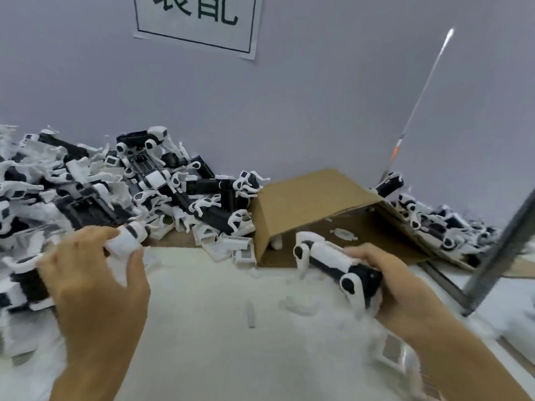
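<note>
White tabletop (202, 328): my right hand (385, 276) curls round a black-and-white plastic toy dog (327, 260), maybe boxing it; left hand (92, 273) pinches a white plastic part (124, 244).

A heap of black-and-white plastic parts (144, 183) lies on the worktop (217, 299) against the wall, beside a tilted cardboard sheet (312, 195), below a paper sign (197, 21).

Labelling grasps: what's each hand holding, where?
Left hand grips a white toy piece by its near end; right hand grips a toy dog around its black end.
</note>
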Demonstrator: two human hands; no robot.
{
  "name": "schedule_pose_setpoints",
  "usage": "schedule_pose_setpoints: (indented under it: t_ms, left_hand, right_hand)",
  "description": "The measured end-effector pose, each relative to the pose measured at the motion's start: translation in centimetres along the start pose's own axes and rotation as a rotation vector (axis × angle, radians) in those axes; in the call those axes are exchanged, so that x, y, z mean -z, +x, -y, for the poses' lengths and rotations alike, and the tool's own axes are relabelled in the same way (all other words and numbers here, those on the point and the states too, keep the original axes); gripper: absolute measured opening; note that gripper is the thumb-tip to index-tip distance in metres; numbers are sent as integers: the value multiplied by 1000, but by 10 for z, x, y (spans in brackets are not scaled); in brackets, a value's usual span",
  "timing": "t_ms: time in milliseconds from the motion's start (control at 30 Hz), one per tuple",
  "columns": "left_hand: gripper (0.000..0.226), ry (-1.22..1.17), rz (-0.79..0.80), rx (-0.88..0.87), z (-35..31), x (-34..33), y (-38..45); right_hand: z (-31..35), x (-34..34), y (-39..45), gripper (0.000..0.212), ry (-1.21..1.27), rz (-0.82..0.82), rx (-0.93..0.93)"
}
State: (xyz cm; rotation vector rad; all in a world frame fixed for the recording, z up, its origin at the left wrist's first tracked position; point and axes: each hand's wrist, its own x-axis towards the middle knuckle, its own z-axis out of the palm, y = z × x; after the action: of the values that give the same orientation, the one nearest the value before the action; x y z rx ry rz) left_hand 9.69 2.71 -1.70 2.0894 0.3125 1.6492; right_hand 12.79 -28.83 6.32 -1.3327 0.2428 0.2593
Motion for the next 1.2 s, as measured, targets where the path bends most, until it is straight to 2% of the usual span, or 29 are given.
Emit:
schedule_pose_setpoints:
  t_ms: [33, 133, 200, 233, 333, 400, 433, 500, 600, 700, 767, 833, 900, 967, 1033, 1100, 1200]
  left_hand:
    - [24, -35, -16, -48, -6, -2, -3]
    - [19, -147, -43, -151, -26, -11, -12]
    - [19, -276, -9, -198, -39, -15, -19]
    - [19, -404, 17, -153, -46, -17, -23]
    - [17, -786, 100, 269, -67, -18, -31]
    - [17, -1019, 187, 611, -74, -19, -35]
    - [16, -1144, 245, 762, -75, -19, -36]
    - [24, -1310, 380, 966, -75, -18, -37]
    - [19, -1338, 508, 1118, -71, -18, -37]
    - [17, -1319, 561, 1179, -60, -17, -33]
    - [22, -1314, 604, 1196, -55, -16, -30]
    - [24, -1288, 621, 1254, -56, -17, -33]
    - [33, -1280, 551, 1387, -62, -17, -39]
    - [69, -1368, 452, 1525, -71, -16, -45]
    - [95, -1460, 447, 1570, -81, -15, -53]
    - [93, -1427, 595, 1486, -88, -16, -62]
    - [65, -1246, 795, 1295, -91, -18, -68]
  right_hand:
    - [17, 8, 3, 36, 126, -35, 67]
    - [66, 33, 16, 21, 444, -121, 310]
    - [82, 45, 24, 29, 377, -145, 350]
    - [82, 48, 27, 35, 290, -147, 325]
    - [49, 49, 31, 42, -54, -68, 326]
    - [13, 37, 30, 57, -287, 12, 348]
    - [-6, 29, 29, 66, -339, 59, 310]
    - [-41, 9, 26, 78, -332, 179, 115]
    - [-70, -14, 20, 79, -102, 436, -161]
    - [-83, -21, 21, 91, 59, 473, -209]
    - [-91, -25, 23, 82, 18, 454, -190]
    - [-104, -32, 24, 57, 4, 450, -107]
    - [-117, -38, 25, 46, 78, 391, -4]
    - [-125, -44, 23, 56, 80, 253, 168]
    - [-127, -47, 19, 66, -19, 128, 349]
    - [-127, -46, 14, 65, -102, 100, 475]
    - [-129, -45, 7, 50, -153, 165, 523]
